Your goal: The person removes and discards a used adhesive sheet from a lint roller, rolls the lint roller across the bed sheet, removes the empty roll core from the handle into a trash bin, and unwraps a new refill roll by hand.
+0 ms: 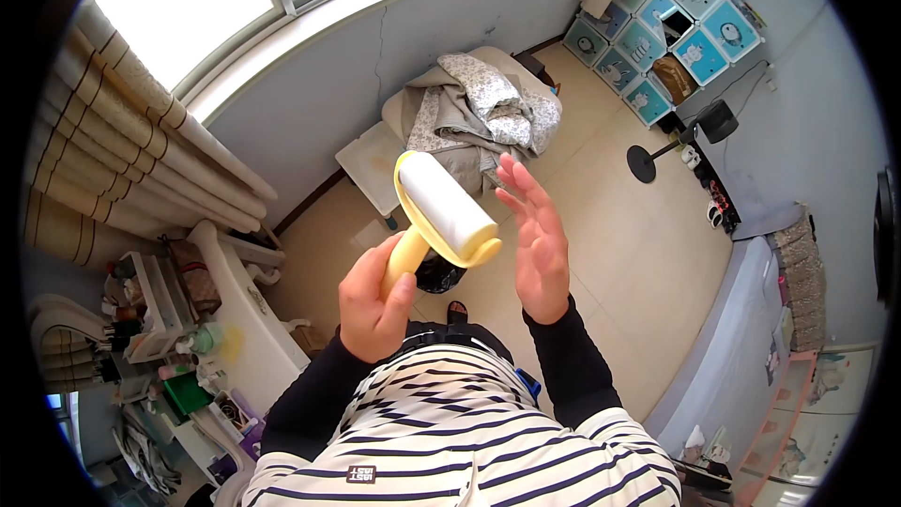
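Observation:
A lint roller (pixel 449 207) with a yellow handle and frame and a white sticky roll is in the middle of the head view. My left hand (pixel 373 302) is wrapped round its handle, the roll tilted up and to the right. Beside the roll, my right hand (pixel 538 244) is raised with its fingers stretched out, apart from the roller and holding nothing. Behind the roller, a black bag (pixel 439 274) is partly hidden.
Grey patterned bedding (pixel 488 103) is heaped ahead near a low white table (pixel 371 169). A cluttered white desk (pixel 249 319) stands at left. On the right are a black standing fan (pixel 642 163), a blue cube cabinet (pixel 643 42) and a bed (pixel 718 319).

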`<state>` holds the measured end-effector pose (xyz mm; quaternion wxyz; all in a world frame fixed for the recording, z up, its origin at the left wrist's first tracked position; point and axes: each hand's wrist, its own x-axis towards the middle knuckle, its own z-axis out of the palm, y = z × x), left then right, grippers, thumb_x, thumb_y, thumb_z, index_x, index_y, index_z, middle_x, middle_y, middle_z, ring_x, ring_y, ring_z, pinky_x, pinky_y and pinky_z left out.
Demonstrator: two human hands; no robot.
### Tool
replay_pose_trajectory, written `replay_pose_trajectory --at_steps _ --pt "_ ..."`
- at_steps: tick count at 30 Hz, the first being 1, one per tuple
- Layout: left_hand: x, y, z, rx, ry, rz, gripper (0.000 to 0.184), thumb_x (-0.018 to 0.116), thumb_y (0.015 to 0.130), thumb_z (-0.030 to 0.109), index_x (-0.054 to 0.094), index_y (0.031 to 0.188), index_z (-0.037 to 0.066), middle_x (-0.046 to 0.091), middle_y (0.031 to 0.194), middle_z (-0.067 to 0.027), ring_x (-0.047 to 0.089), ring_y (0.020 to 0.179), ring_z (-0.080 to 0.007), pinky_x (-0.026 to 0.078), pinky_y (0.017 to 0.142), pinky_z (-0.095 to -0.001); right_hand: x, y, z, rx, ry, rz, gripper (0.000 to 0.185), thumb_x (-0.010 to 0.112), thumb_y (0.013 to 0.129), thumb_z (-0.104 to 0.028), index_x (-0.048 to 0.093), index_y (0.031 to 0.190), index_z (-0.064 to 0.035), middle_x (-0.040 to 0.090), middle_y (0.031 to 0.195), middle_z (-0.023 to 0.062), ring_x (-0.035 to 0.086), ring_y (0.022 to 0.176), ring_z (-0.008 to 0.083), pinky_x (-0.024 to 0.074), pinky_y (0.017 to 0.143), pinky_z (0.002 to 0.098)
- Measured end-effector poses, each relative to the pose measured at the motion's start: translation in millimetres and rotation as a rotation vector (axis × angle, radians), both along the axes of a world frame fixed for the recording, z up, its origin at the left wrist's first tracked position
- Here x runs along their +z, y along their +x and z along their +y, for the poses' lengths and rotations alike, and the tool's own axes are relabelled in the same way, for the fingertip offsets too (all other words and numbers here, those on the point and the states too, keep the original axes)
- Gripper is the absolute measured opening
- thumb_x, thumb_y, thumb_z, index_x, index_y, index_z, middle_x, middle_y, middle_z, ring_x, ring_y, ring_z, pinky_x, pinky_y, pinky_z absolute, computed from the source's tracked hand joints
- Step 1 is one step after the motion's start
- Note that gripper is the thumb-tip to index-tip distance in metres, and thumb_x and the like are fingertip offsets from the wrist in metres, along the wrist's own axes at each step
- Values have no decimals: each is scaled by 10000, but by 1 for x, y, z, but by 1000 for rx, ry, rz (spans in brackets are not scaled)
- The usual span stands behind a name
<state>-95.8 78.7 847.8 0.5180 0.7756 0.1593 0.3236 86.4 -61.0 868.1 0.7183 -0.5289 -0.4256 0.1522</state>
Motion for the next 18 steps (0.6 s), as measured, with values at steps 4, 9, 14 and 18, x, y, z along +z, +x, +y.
replay_pose_trajectory --at_steps 4,9,14,18 --pt "11 -2 -2 -15 214 42 435 648 913 143 617 1296 -63 655 941 -162 649 773 -267 517 735 -341 11 -3 5 278 68 237 911 384 1029 -627 212 1631 35 192 1710 216 206 1585 322 160 1276 472" --pt "13 -3 -3 -20 297 23 455 705 886 133 621 1291 -58 686 922 -197 673 749 -337 544 688 -387 13 -14 1 469 68 518 949 357 1037 -664 202 1622 67 194 1715 191 224 1584 282 184 1272 398" --pt "16 -2 -2 -12 347 10 463 711 877 129 620 1285 -71 690 921 -203 678 751 -332 547 683 -384 -36 -13 -14 578 202 818 855 301 1071 -616 298 1589 64 401 1621 186 373 1507 277 252 1243 421" --pt "17 1 -2 -1 369 -12 468 719 861 120 626 1278 -69 693 920 -199 681 749 -330 549 682 -382 -46 -15 -13 660 328 952 833 292 1075 -613 372 1557 62 482 1571 169 406 1486 273 254 1238 420"
